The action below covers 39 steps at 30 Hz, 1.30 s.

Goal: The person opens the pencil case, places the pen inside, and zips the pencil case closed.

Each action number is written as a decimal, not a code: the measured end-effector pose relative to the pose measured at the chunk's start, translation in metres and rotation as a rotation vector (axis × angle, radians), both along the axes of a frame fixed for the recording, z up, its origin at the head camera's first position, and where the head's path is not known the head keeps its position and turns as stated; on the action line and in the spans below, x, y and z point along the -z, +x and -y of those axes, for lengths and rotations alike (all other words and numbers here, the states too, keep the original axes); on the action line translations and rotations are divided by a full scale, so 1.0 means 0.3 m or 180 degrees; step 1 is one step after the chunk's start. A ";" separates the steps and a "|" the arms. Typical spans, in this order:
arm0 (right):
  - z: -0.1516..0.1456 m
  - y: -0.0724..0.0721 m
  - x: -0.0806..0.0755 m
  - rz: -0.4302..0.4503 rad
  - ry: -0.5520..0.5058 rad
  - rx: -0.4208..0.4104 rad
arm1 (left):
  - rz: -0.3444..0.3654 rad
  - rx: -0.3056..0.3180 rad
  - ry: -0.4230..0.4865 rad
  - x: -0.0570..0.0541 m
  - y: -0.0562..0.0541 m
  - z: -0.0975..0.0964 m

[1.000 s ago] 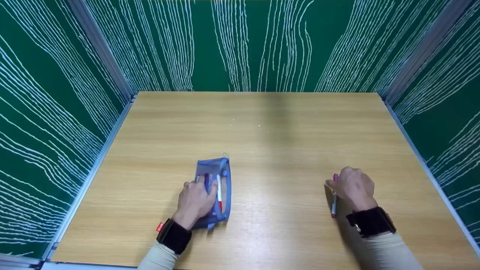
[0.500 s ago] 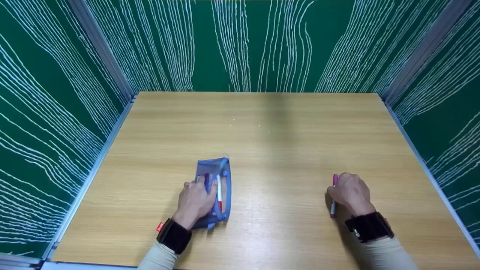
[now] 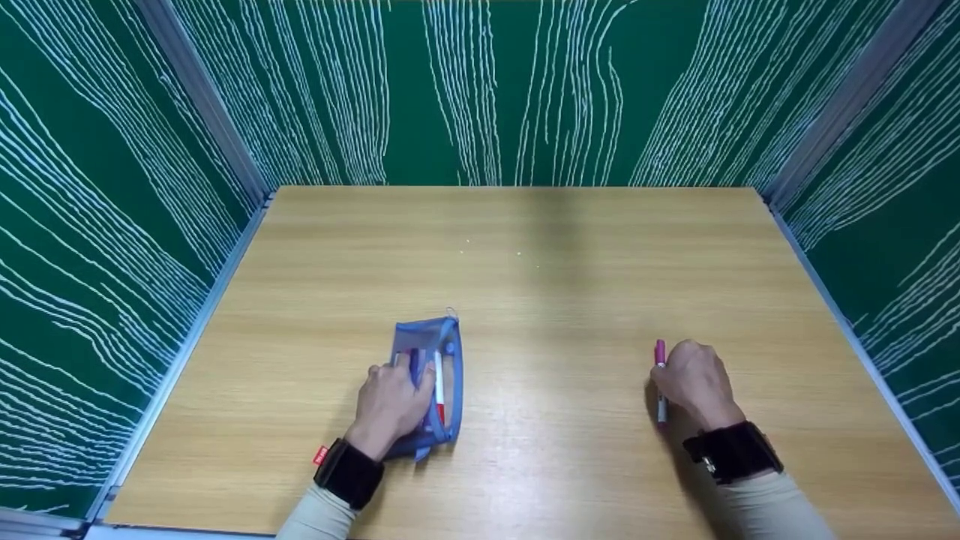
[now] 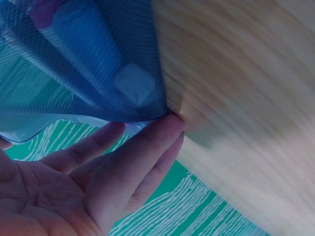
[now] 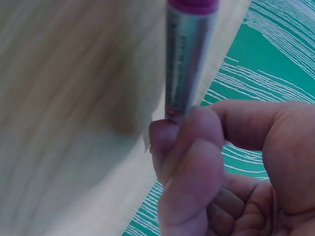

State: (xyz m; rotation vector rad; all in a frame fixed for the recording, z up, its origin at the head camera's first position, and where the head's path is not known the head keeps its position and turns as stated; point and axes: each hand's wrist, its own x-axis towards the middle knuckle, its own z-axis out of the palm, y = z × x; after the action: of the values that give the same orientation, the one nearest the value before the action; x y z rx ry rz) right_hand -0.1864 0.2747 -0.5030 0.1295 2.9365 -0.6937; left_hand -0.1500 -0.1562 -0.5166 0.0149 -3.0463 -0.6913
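Left of the table's middle, a blue mesh pencil case (image 3: 426, 330) lies with its mouth gaping to the right. My left hand (image 3: 391, 401) grips its left side, the thumb along the opening's edge; in the left wrist view, fingertips (image 4: 170, 129) meet the mesh (image 4: 140, 46). Inside, a white marker with a red end (image 3: 439, 382) shows, along with other pens blurred by the mesh. On the right, my right hand (image 3: 697, 384) pinches a silver marker with a magenta cap (image 3: 660, 352) between thumb and fingers. The right wrist view shows the marker's barrel (image 5: 184, 59) above the fingertips.
The wooden table (image 3: 525, 315) runs back to a green wall with white lines (image 3: 510, 90), and similar panels stand left and right. Tiny white specks (image 3: 518, 253) lie on the far half. A red tag (image 3: 320, 455) sticks out beside the left wristband.
My right hand has closed on the marker and shifted it slightly left and away from me. The left hand and the pencil case have stayed put.
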 end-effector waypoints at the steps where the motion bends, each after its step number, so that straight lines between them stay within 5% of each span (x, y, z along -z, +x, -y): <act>1: 0.005 -0.001 -0.003 0.0018 -0.0042 0.0010 | 0.0000 -0.0004 0.0000 0.000 0.000 0.000; 39: 0.318 -0.030 -0.011 -0.0011 -0.1363 -0.0027 | -0.0099 -0.0033 0.0000 0.009 -0.002 0.002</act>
State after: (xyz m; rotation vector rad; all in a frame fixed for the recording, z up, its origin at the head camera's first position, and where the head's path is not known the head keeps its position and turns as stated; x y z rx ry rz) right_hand -0.1955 0.1792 -0.4997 0.0734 2.7116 -1.2956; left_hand -0.1507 -0.1567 -0.5193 0.0197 -3.0146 -0.6841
